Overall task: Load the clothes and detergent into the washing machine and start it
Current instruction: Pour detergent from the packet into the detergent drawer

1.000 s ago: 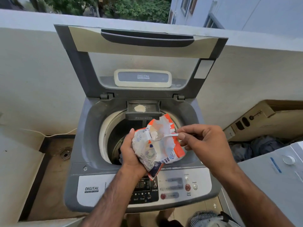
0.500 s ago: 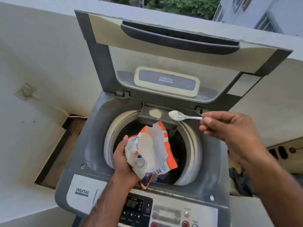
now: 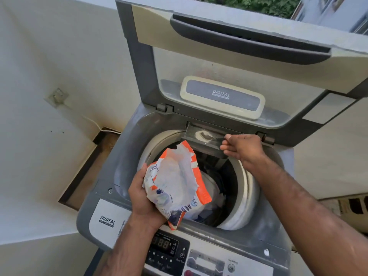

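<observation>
Up at the back rim of the washing machine (image 3: 103,196), the right hand (image 3: 242,147) has its thumb and fingers pressed together on the thin handle of a small spoon (image 3: 216,138), whose bowl end reaches left into the dark detergent tray (image 3: 201,139) — a smear of white powder (image 3: 201,134) lies there, blurred. The left hand (image 3: 143,198) is curled tight around the lower half of an orange-and-white detergent pouch (image 3: 175,186), held over the front left part of the drum (image 3: 245,196) with its torn mouth gaping upward. Under and beside the pouch, dark and pale clothes (image 3: 217,188) lie inside the drum. The lid (image 3: 229,62) stands raised behind the tray, its window marked DIGITAL. Nearest the person, the control panel (image 3: 167,250) shows a lit 888 readout and rows of buttons. Left of the machine a white cable (image 3: 95,124) runs down the pale wall (image 3: 49,56) to a dark floor recess — well apart from both hands.
</observation>
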`<state>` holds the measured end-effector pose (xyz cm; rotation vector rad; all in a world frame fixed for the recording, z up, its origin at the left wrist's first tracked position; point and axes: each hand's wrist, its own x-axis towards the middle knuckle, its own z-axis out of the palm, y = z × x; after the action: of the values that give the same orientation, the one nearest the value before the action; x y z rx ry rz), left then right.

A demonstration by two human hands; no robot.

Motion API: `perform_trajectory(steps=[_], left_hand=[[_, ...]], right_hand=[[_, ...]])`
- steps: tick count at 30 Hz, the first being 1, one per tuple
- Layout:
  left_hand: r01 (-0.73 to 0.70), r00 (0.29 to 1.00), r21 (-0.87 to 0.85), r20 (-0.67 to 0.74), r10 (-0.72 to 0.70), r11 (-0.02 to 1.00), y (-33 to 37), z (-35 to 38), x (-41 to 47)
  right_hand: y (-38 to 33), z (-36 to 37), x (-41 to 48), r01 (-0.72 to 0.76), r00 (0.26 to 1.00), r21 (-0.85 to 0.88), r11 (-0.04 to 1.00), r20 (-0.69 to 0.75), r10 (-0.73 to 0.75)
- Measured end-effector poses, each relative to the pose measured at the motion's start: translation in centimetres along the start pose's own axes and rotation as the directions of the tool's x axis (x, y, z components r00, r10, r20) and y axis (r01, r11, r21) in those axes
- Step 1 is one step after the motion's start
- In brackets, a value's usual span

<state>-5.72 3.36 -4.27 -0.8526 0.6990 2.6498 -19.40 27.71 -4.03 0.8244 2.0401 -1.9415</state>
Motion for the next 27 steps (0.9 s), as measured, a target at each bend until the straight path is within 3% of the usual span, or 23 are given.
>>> perform_trajectory(steps=[18,23,27], left_hand=[[0.045,0.999,0.025,-0.003,-0.045,0.999,0.0,-0.3,0.4],[0.059,0.998,0.027,0.022,-0.06,0.998,-0.1,0.9,0.7],[0.042,0.998,0.012,0.054,-0.043,0.999,-0.5,1.8,1.3]], right_hand=[[0.0,0.2,-1.1,0.109,0.992,-0.008,0.994,-0.064,-0.109],[-4.5,-0.6,-7.5,0.277,0.955,0.086,0.957,0.088,-0.284],[-8.0,-2.0,-13.3,0.467,0.861,-0.046,0.883,0.249,-0.443]])
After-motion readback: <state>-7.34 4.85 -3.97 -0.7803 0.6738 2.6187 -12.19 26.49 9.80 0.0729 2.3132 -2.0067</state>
